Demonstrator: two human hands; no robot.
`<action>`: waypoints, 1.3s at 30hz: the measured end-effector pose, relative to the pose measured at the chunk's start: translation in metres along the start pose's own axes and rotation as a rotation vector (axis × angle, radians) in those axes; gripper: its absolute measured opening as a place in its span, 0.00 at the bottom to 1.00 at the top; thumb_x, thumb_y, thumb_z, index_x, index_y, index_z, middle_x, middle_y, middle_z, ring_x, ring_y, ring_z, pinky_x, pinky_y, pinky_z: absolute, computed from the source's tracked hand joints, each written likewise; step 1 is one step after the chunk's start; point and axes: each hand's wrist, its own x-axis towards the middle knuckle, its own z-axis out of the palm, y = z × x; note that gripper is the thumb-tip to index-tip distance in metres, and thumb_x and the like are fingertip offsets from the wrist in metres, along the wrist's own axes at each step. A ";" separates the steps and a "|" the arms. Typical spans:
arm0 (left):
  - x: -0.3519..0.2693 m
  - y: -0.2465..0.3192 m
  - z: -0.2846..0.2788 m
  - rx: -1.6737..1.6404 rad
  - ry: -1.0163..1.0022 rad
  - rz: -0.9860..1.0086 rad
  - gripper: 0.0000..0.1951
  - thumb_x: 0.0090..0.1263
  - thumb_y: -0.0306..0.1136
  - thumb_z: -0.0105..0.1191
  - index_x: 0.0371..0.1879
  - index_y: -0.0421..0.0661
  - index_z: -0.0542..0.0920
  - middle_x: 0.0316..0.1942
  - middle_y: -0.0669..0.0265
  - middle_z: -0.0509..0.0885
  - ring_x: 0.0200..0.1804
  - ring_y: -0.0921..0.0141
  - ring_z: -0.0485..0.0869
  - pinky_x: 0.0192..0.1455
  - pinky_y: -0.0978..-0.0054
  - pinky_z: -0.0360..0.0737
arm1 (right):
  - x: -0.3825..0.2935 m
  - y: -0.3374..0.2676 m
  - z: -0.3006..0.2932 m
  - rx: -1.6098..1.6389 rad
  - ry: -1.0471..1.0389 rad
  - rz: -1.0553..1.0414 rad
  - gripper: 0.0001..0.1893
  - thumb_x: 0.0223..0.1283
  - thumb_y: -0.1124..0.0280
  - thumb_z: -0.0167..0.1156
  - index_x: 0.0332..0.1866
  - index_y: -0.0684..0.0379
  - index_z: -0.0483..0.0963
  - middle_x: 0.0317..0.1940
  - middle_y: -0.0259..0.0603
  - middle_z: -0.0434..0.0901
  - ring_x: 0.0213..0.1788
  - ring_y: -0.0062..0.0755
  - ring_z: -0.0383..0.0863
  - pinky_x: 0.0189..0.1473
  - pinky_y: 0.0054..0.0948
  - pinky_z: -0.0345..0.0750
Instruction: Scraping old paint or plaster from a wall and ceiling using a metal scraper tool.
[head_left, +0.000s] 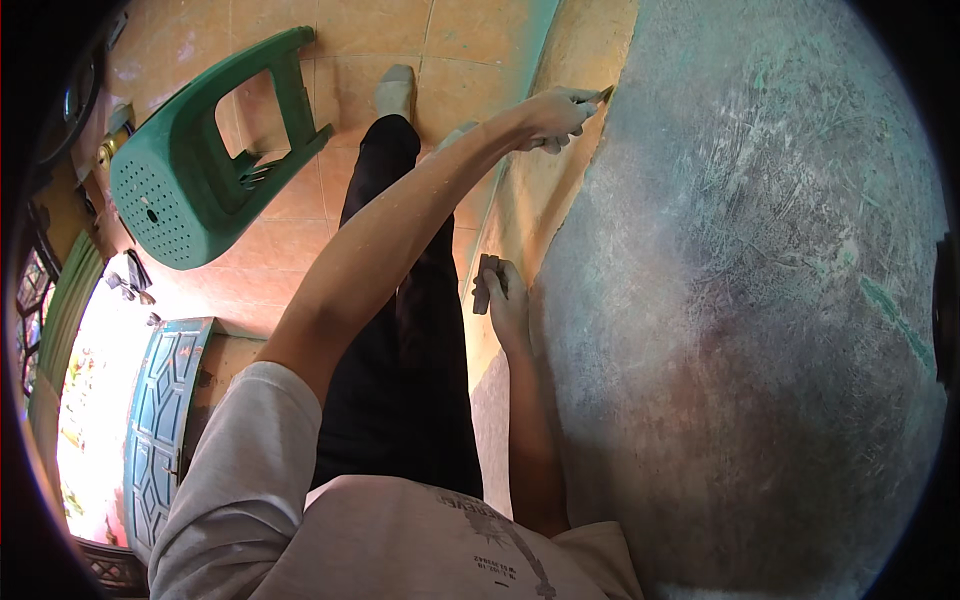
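My left hand (555, 120) reaches far forward across my body and grips a small pointed tool (604, 94). Its tip meets the ragged border between the yellowish band (559, 195) and the grey, rough wall (675, 262); whether it is a scraper or a brush cannot be told. My right hand (510, 289) is lower down, close beside the wall, with fingers and thumb around a dark rectangular block (485, 285) of unclear material. Whitish residue shows on the left hand. A green streak (896, 319) and scratched greenish patches mark the grey surface.
A green plastic stool (165, 199) lies on its side on the orange floor tiles (367, 172), left of my legs. Behind it at the left are a blue panelled door (165, 427), a bright opening and small dark items (137, 274). My socked foot (395, 90) stands near the wall's base.
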 end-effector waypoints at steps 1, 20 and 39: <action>-0.003 0.001 0.001 -0.005 -0.029 -0.017 0.26 0.81 0.42 0.40 0.77 0.54 0.65 0.31 0.69 0.69 0.24 0.78 0.61 0.23 0.78 0.64 | -0.001 0.000 -0.003 0.001 0.007 0.003 0.08 0.74 0.73 0.52 0.49 0.66 0.74 0.33 0.39 0.82 0.34 0.24 0.83 0.39 0.26 0.81; -0.015 0.007 0.006 -0.027 -0.045 0.012 0.25 0.81 0.37 0.39 0.77 0.55 0.66 0.30 0.71 0.68 0.23 0.78 0.62 0.24 0.78 0.66 | 0.007 -0.007 0.005 -0.092 0.014 -0.011 0.08 0.74 0.72 0.53 0.49 0.65 0.74 0.32 0.38 0.82 0.33 0.24 0.84 0.38 0.27 0.81; -0.037 0.003 0.018 -0.014 -0.081 -0.003 0.25 0.79 0.39 0.40 0.74 0.52 0.69 0.32 0.69 0.71 0.23 0.77 0.65 0.23 0.77 0.68 | 0.007 -0.009 0.010 -0.014 0.048 0.026 0.07 0.75 0.71 0.53 0.46 0.64 0.74 0.31 0.36 0.81 0.31 0.22 0.81 0.37 0.25 0.80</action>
